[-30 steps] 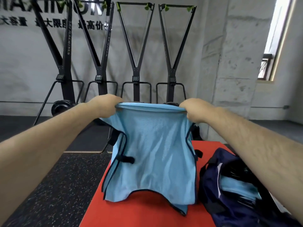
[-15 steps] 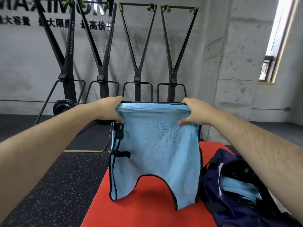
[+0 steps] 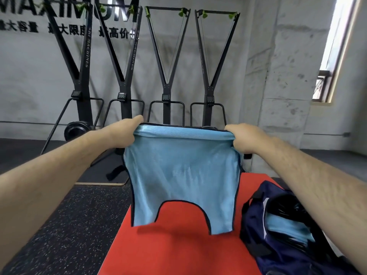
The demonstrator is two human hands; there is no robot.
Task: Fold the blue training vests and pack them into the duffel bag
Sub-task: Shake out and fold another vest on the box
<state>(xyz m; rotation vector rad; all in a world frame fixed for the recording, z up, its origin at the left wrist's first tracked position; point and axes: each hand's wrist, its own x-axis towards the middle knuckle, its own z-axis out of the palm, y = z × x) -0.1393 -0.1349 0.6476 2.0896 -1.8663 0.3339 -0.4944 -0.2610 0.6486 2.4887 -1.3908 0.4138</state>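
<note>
Nearest you on the right, the navy duffel bag [image 3: 256, 225] sits open on the red mat [image 3: 174, 253], with a folded blue vest [image 3: 286, 227] lying inside its mouth. To the left of the mat is the black speckled floor [image 3: 69, 225].

Over the mat you hold a second blue training vest [image 3: 182, 175] up in the air, stretched flat between both hands along its top edge. Its two dark-trimmed lower flaps, with an arched cut-out between them, hang just above the red surface and cast a shadow on it. Its right edge hangs near the bag.

Your left hand [image 3: 127, 132] grips the top left corner, with the thumb laid over the edge and the cloth bunched in the fist. Your right hand [image 3: 242, 137] clenches the top right corner the same way. On both hands the fingers are curled behind the fabric and mostly hidden.

Beyond the vest, four black ski machines [image 3: 166, 92] stand in a row against the grey wall, under black lettering [image 3: 67, 14]. A window [image 3: 325, 72] shows at the far right.
</note>
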